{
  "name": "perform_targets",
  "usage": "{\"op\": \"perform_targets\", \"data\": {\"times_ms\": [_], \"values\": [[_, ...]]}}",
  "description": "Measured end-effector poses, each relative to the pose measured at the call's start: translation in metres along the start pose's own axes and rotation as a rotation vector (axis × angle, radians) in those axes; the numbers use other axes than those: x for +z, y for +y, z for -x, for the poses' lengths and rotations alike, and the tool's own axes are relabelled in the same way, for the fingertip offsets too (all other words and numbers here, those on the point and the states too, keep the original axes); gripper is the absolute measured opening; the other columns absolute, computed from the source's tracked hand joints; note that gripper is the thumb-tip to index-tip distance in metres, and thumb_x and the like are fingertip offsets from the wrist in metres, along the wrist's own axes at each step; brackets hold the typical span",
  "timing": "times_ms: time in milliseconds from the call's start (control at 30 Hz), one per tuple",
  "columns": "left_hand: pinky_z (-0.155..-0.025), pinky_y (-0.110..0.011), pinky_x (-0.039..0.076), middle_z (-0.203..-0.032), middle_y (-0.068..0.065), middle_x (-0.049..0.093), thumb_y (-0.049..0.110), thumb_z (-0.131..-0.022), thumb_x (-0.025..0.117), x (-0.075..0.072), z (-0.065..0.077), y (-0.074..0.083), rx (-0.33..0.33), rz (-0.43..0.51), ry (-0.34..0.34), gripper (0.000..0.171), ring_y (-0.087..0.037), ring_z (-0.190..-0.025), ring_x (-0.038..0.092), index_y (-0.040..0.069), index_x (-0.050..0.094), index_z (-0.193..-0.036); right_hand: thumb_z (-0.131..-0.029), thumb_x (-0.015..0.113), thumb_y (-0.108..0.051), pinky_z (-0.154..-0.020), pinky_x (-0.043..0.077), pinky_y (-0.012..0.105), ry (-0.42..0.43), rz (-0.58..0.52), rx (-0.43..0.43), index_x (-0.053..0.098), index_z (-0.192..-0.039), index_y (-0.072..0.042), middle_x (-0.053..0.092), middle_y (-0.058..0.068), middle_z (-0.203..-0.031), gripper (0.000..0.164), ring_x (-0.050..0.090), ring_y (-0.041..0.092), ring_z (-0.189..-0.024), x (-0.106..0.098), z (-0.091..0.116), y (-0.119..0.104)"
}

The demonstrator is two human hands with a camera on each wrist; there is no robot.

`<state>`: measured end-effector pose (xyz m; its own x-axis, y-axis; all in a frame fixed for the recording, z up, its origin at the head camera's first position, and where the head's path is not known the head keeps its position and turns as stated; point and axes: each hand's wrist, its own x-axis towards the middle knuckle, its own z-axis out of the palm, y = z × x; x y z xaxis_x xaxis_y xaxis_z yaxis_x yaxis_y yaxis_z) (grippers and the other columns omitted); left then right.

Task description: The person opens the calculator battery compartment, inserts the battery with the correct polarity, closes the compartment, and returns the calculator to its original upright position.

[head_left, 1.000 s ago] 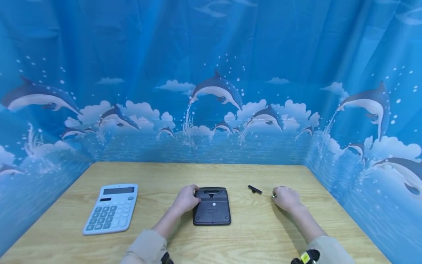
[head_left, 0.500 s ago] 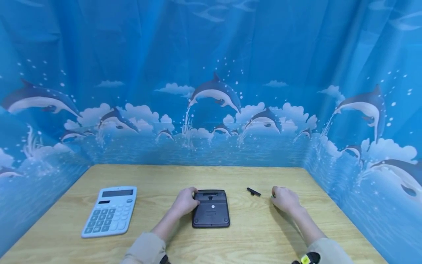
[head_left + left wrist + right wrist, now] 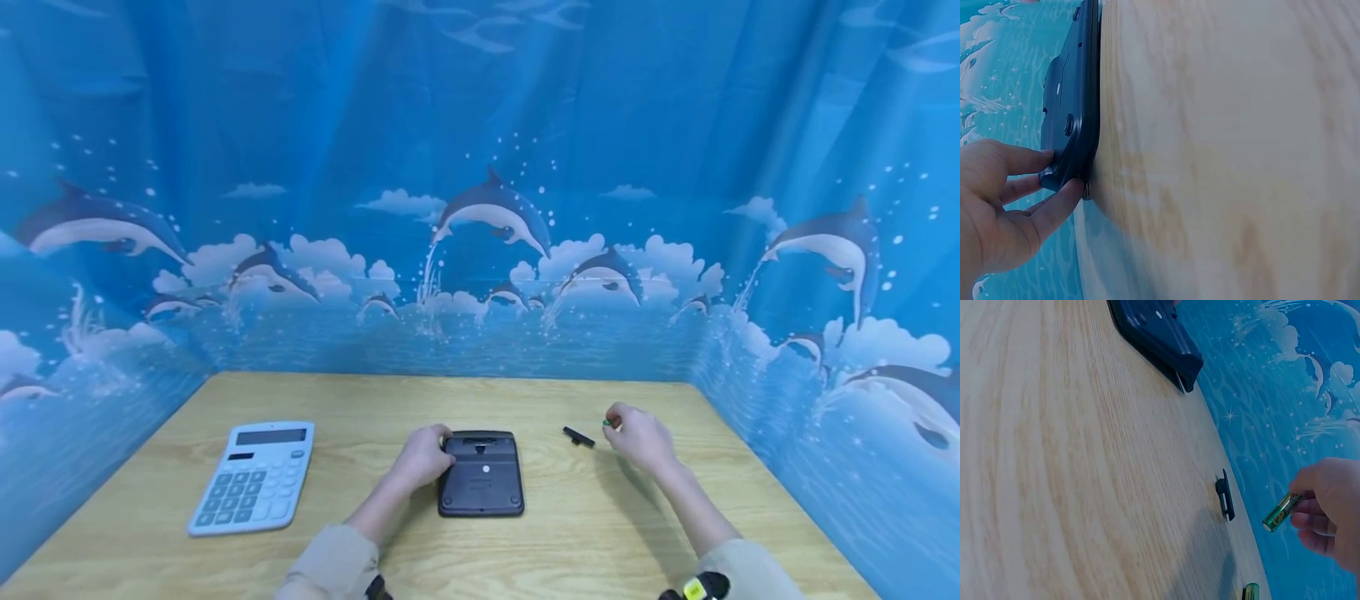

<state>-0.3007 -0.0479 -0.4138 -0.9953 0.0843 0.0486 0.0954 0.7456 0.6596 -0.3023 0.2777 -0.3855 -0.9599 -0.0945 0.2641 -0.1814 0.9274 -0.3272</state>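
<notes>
Black calculator [image 3: 482, 490] is lying back up on the desk [image 3: 540, 558], below the centre of the head view, and the left hand [image 3: 422, 455] is pinching it by the left edge near its top. Over on the right side, the right hand [image 3: 641, 437] is hovering above the desk, its narrow grip holding a green battery [image 3: 1282, 512] by one end. A second battery [image 3: 1251, 592] is peeking in at the bottom edge of the right wrist view. Loose cover [image 3: 578, 437] is resting between calculator and right hand, so the opening-up is looking done; the slot [image 3: 480, 439] is showing uncovered, its contents too small to tell. Seating batteries and refitting that cover are seemingly remaining. White calculator [image 3: 255, 477] is lying face up, lower left, with neither hand touching it.
</notes>
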Motion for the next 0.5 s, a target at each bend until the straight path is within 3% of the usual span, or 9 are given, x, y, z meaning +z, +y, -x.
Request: {"op": "perform_targets", "data": {"times_ms": [500], "values": [[-0.079, -0.041, 0.052, -0.108, -0.021, 0.06, 0.0, -0.076, 0.069, 0.001, -0.003, -0.001, -0.022, 0.019, -0.007, 0.038, -0.029, -0.092, 0.06, -0.002, 0.06, -0.113, -0.082, 0.063, -0.014, -0.058, 0.047, 0.031, 0.01, -0.127, 0.018, 0.061, -0.099, -0.002, 0.064, 0.004, -0.085, 0.02, 0.058, 0.016, -0.07, 0.006, -0.01, -0.024]]}}
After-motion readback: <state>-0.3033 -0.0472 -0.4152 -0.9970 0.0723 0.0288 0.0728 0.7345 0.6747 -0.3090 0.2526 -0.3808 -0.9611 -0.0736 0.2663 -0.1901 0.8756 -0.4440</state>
